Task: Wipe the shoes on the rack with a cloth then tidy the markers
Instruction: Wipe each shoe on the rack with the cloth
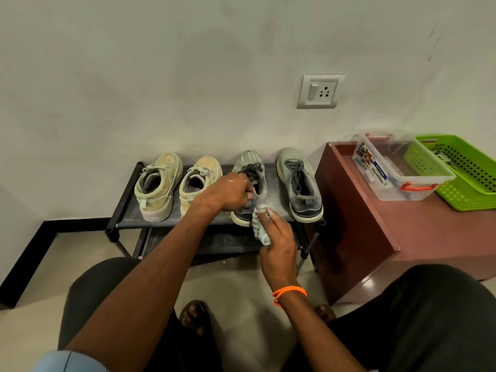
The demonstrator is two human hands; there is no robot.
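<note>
Nearest to the camera are the person's two knees in dark trousers, and between them, on the pale floor (241, 331), a bare foot in a sandal (194, 315). The right hand (277, 245), with an orange band (288, 292) on its wrist, holds a grey cloth (259, 224); its fingers are curled round the cloth and press it against the heel side of a grey shoe (251, 159). The left hand (230, 193) reaches from the left and grips this same shoe at its opening, the fingers closed on the collar near the dark laces. The shoe stands on the top shelf of a low black rack (128, 200), third from the left. Just to its right stands the second grey shoe (300, 183), toe to the wall. To the left stand two beige shoes (158, 186) side by side, also with toes to the wall. Right of the rack, touching or almost touching it, is a dark red counter (418, 229). On its far part stands a clear plastic box (394, 170) with orange handles, and just beside it on the right a green basket (467, 170); something lies in the basket, but I cannot tell what it is. Behind everything is a pale wall with a socket (319, 91).
</note>
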